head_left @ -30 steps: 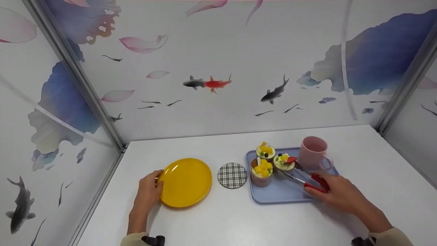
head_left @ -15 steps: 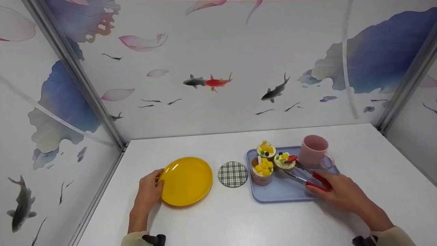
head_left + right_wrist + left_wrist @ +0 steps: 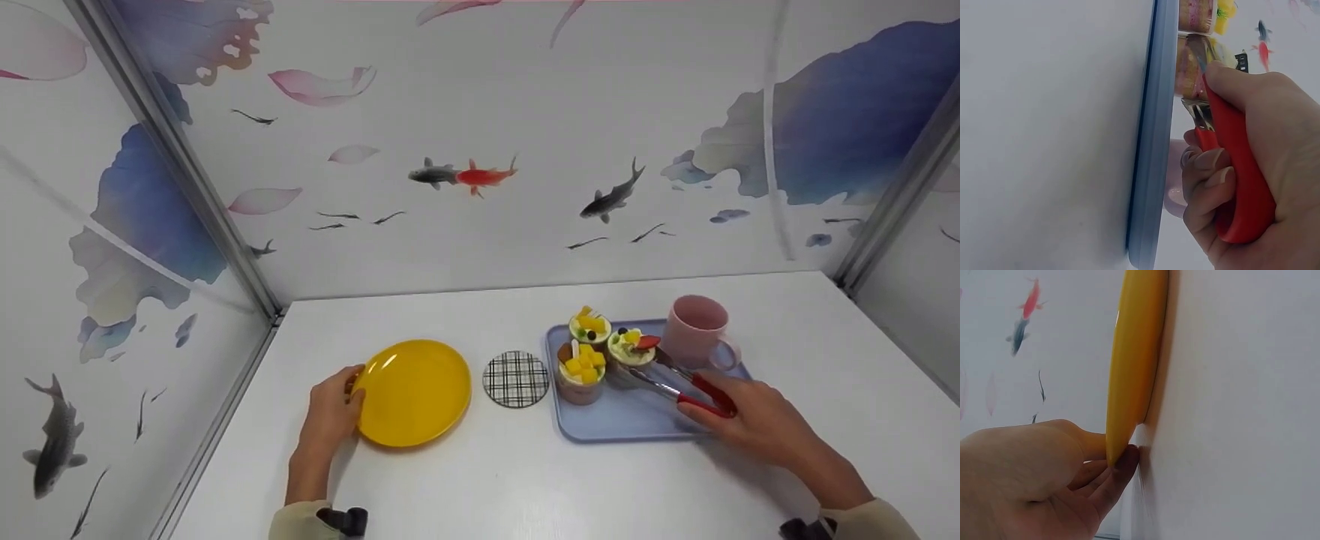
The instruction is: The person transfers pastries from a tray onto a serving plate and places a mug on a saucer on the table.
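My left hand (image 3: 330, 409) pinches the left rim of a yellow plate (image 3: 416, 394), thumb on top and fingers under the edge, as the left wrist view shows. My right hand (image 3: 761, 420) grips red-handled metal tongs (image 3: 709, 401) over a blue tray (image 3: 622, 429). The tongs' arms reach to either side of a dessert cup (image 3: 630, 352) topped with cream and a strawberry slice. Two more dessert cups stand on the tray close by, one with mango cubes (image 3: 583, 367) in front and one with yellow fruit (image 3: 589, 327) behind.
A pink mug (image 3: 696, 330) stands at the tray's back right, its handle near the right hand. Between plate and tray lies a round checked coaster (image 3: 516, 379). Printed wall panels (image 3: 480, 247) close off the white table (image 3: 487, 480) at the back and sides.
The whole head view has shifted slightly. Both hands keep their places, the left at the plate's rim and the right with the tongs around the same dessert cup.
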